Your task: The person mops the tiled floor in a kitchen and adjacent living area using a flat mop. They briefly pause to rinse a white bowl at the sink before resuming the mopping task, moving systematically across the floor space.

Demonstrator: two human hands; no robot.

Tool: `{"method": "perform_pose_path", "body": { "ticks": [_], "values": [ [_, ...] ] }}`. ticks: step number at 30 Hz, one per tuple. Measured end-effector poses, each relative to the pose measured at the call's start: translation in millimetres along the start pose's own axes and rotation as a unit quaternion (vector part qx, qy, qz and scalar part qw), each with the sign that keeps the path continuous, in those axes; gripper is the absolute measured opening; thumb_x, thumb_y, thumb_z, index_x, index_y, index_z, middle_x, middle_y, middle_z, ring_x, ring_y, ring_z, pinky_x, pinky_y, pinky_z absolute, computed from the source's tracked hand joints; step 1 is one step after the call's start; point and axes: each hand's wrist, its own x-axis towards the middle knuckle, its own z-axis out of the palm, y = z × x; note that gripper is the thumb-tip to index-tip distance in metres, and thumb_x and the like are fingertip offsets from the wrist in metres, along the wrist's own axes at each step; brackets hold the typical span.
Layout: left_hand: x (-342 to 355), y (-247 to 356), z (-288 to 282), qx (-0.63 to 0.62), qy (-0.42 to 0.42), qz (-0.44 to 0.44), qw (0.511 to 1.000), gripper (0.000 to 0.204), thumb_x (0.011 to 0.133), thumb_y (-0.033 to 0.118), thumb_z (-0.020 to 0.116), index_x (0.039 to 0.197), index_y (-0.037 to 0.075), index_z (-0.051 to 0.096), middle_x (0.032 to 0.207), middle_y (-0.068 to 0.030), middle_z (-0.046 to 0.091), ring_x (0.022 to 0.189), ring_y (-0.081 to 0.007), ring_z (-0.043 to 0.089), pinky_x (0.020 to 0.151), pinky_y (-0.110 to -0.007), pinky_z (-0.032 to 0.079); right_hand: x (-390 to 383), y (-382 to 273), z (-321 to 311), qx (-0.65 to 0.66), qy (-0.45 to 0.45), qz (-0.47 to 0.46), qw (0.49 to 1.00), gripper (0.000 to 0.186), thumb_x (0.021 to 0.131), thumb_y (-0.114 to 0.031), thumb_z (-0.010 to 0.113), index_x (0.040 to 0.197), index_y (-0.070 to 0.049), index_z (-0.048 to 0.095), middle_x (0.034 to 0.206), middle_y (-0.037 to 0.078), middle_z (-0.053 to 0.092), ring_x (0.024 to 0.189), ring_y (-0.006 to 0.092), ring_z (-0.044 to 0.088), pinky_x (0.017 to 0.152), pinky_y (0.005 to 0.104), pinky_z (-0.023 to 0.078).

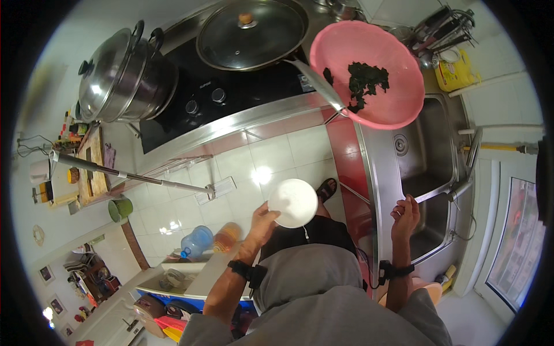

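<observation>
My left hand [264,224] grips the rim of a small round white bowl [293,203], the thumb over its edge. The bowl is held above the tiled floor in front of my body. Its inside looks white; whether that is a powder or the bare bowl I cannot tell. Over the near sink basin, by the divider, my right hand [405,216] is raised with loosely bent fingers and nothing visible in it. Ahead, a pink basin [398,63] with dark green leafy pieces [366,83] stands on the counter between hob and sink.
A lidded pan [254,34] sits on the black hob [190,81], its handle reaching toward the pink basin. Left of it stands a tall steel steamer pot [124,81]. The double steel sink [427,144] is at my right. A mop [133,173] crosses the left side.
</observation>
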Motion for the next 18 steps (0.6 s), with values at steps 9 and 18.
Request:
{"method": "perform_pose_path", "body": {
  "ticks": [9,18],
  "values": [
    [45,-15,-60,-0.016,0.185,0.031,0.982,0.054,0.079,0.009,0.063,0.129,-0.001,0.045,0.109,-0.0131,0.060,0.103,-0.0261,0.060,0.084,-0.050,0.055,-45,4,35,-0.043,-0.059,-0.014,0.997,0.024,0.095,-0.020,0.057,0.113,-0.004,0.058,0.075,0.005,0.061,0.055,0.0095,0.055,0.046,0.0219,0.047],
    [46,-35,-88,-0.100,0.148,0.041,0.983,0.050,0.081,0.013,0.062,0.127,0.001,0.048,0.107,-0.0102,0.058,0.100,-0.0242,0.060,0.081,-0.044,0.057,-43,4,34,-0.070,-0.104,0.023,0.992,0.027,0.095,-0.021,0.057,0.116,-0.004,0.055,0.078,0.004,0.060,0.058,0.0099,0.055,0.050,0.0224,0.048]
  ]
}}
